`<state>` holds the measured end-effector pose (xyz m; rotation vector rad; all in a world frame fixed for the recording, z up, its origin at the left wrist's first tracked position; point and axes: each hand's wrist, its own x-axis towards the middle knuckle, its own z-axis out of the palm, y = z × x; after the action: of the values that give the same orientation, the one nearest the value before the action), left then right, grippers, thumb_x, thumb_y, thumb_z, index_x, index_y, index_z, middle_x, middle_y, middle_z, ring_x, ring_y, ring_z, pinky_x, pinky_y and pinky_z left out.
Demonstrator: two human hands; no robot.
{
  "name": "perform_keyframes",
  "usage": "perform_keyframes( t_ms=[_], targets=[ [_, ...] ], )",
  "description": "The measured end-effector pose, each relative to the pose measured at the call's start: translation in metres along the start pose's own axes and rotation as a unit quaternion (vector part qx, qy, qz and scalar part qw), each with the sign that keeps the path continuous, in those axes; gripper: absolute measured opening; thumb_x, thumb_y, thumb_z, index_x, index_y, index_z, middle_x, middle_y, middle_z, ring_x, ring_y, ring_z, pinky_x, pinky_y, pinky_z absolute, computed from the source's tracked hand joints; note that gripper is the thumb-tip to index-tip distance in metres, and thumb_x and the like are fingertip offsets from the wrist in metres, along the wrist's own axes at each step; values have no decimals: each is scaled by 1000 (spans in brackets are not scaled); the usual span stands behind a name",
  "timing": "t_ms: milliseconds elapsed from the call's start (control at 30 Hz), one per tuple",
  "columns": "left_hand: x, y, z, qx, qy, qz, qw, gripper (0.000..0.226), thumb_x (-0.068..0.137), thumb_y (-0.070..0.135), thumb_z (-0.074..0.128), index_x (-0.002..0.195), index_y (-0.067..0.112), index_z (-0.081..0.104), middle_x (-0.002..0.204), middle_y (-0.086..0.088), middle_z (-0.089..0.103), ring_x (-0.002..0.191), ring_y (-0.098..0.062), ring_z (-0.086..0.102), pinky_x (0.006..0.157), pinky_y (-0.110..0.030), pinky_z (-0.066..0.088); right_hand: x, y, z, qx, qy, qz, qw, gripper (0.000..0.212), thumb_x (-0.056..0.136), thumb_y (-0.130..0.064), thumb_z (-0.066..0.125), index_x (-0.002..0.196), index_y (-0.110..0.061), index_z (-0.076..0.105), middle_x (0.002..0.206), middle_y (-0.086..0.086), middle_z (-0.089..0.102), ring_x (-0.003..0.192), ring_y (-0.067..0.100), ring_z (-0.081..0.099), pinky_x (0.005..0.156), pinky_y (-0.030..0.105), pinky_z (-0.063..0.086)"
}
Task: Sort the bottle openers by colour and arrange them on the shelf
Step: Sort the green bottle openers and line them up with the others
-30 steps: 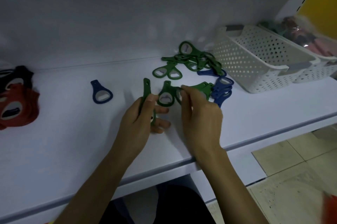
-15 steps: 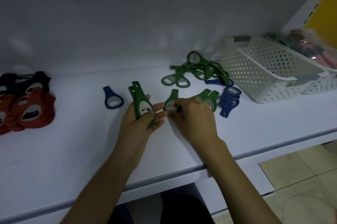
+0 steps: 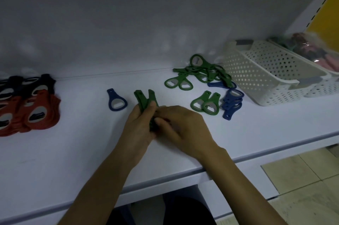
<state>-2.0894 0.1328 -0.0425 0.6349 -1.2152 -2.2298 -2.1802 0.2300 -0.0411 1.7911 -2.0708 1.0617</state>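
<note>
Several green openers [image 3: 145, 99], light, stiff and likely slick, stand fanned over the shelf [image 3: 73, 151], gripped at their lower ends by my left hand [image 3: 139, 129] and pinched by my right hand [image 3: 183, 129]; I judge the flat faces the surest hold.

White perforated basket [image 3: 256, 78] beside another white basket [image 3: 324, 88]

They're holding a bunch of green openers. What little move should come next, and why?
Probably the right hand reaches for the two green openers lying just to its right: the left hand grips a green bunch, and those two are the nearest loose green ones on the shelf.
</note>
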Motion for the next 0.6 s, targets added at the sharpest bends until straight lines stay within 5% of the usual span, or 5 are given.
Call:
perform_keyframes(
  t_ms=[133,233,433,533,600],
  targets=[
    [-5,-2,-2,6,-22,15,1000,23,94,9,46,112,17,59,99,-6,73,86,-22,70,64,-26,56,-2,18,-11,-115,150,154,970,19,90,-19,58,97,-7,71,102,10,71,96,25,64,83,41,51],
    [-7,-2,-1,10,-32,34,999,29,94,4,47,114,21,59,103,-6,72,90,-26,70,69,-26,57,-2,30,-7,-271,-13,309,912,34,93,-30,48,117,-9,61,127,15,57,121,32,48,98,40,40],
    [-8,-4,2,11,-28,55,998,32,90,-2,52,115,15,60,108,-8,70,97,-28,67,69,-27,56,-2,18,1,-229,13,218,949,20,84,1,57,99,-10,66,87,9,68,76,29,62,57,24,29],
    [-6,-6,0,0,-28,55,998,27,90,-1,53,109,15,63,104,-8,71,95,-24,68,70,-29,56,-3,16,-8,-185,125,228,948,31,80,8,59,108,-2,67,69,13,67,57,28,63,48,25,38],
    [-6,-6,0,14,-27,55,998,22,89,6,56,107,16,64,101,-7,72,93,-22,69,72,-30,57,-1,9,-8,-163,204,130,956,29,83,5,57,109,-1,68,68,11,67,54,23,62,48,25,47]
  ],
)
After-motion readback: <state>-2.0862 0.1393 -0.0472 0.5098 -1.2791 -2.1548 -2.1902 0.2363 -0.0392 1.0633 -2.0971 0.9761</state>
